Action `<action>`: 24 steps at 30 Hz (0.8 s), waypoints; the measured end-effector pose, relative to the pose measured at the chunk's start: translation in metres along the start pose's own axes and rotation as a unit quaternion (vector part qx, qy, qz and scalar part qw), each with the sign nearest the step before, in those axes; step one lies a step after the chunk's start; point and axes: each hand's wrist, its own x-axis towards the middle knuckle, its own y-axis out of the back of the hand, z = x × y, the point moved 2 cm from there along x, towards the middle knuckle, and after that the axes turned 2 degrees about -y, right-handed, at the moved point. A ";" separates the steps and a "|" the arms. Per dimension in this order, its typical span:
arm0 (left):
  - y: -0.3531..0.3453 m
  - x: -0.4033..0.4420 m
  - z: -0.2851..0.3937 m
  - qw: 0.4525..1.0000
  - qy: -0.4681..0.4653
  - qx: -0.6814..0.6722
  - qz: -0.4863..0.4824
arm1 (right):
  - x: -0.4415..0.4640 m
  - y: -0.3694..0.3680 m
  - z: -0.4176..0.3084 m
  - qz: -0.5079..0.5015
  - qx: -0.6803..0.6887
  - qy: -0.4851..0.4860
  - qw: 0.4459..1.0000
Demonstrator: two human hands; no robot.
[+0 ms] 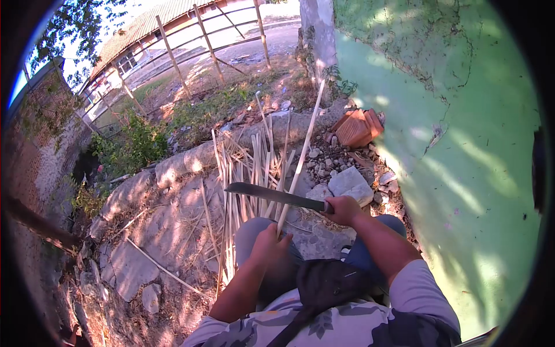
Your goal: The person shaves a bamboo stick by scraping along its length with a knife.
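Observation:
My right hand [342,210] is wrapped round the handle of a machete [277,195], whose dark blade points left across a long pale strip. That strip [305,147] slants up and away from my left hand [269,243], which grips its lower end over my knee. The blade lies over or against the strip; exact contact cannot be made out. Beneath and beyond the blade, a loose pile of similar pale strips [231,199] covers the ground in front of my left knee.
A green wall [462,150] rises close on the right. Orange tiles [354,128], a pale stone block [351,184] and gravel sit beside it. A low stone edge [185,165] crosses ahead. Beyond stands a pole fence [208,43]. One thin stick [167,270] lies at the left.

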 end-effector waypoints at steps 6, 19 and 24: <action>-0.014 0.003 -0.010 0.998 -0.036 -0.014 0.041 | -0.012 0.011 -0.015 -0.028 0.024 -0.045 0.998; -0.030 0.004 0.013 0.993 -0.026 0.117 0.006 | -0.004 0.010 0.003 -0.079 -0.014 -0.024 0.996; -0.033 0.010 0.003 0.990 -0.038 0.134 0.004 | 0.005 0.008 0.011 -0.097 0.078 -0.106 0.987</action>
